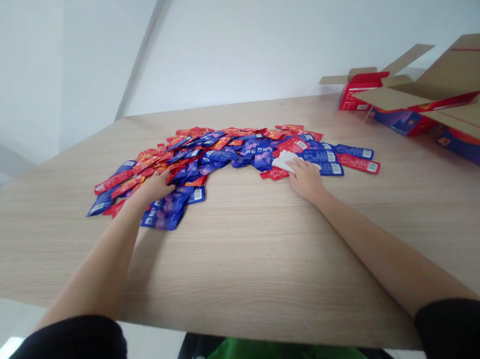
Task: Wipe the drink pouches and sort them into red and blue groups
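Red and blue sachets (218, 155) heaped in 1 arc on counter (244, 244); left hand (161, 185), fingers bent over its left end, right hand (306, 176), fingers laid on white tissue (282, 159) (can't tell if either grips), best pressed lightly lest sachets slide.

Showing red-orange and purple-patterned blue on the packets (258, 154), white on the tissue (283, 160), pale wood grain on the tabletop (235, 239), red, blue and brown on the boxes (399, 121).
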Motion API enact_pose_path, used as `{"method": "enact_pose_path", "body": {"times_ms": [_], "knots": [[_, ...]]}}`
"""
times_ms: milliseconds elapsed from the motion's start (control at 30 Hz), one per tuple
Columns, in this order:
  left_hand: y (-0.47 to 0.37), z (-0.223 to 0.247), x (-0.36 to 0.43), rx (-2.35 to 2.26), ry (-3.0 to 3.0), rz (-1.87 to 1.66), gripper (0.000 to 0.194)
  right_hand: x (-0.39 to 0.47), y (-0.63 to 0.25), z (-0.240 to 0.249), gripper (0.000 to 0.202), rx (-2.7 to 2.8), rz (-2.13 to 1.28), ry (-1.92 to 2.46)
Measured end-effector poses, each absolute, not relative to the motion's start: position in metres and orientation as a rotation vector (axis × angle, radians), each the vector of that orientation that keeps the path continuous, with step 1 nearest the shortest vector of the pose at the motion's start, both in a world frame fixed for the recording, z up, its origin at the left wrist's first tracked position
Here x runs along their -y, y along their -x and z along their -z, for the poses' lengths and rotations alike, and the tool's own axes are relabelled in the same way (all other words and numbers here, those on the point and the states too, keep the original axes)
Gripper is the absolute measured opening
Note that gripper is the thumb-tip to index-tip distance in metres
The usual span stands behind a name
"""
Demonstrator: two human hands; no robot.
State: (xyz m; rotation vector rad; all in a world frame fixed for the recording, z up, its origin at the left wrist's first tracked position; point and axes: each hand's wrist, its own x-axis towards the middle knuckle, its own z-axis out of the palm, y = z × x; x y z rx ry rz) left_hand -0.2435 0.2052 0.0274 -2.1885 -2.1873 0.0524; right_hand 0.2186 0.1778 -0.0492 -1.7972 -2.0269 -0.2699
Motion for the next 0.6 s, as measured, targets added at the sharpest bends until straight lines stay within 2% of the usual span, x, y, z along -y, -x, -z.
{"method": "enact_pose_path", "body": {"times_ms": [100,233,367,600], "knots": [[0.248,-0.034,-0.202,2.113,2.153,-0.116,0.066,-0.175,-0.221,0.049,0.049,2.044,0.277,1.789],[0.248,-0.034,-0.180,2.069,2.010,-0.122,0.044,-0.174,-0.222,0.050,0.048,2.050,0.277,1.786],[0.238,-0.038,-0.158,2.034,1.900,-0.122,0.052,-0.170,-0.221,0.049,0.046,1.996,0.306,1.777],[0.187,-0.062,-0.139,1.880,1.913,-0.036,0.051,-0.142,-0.229,0.046,0.045,1.985,0.222,1.668]]}}
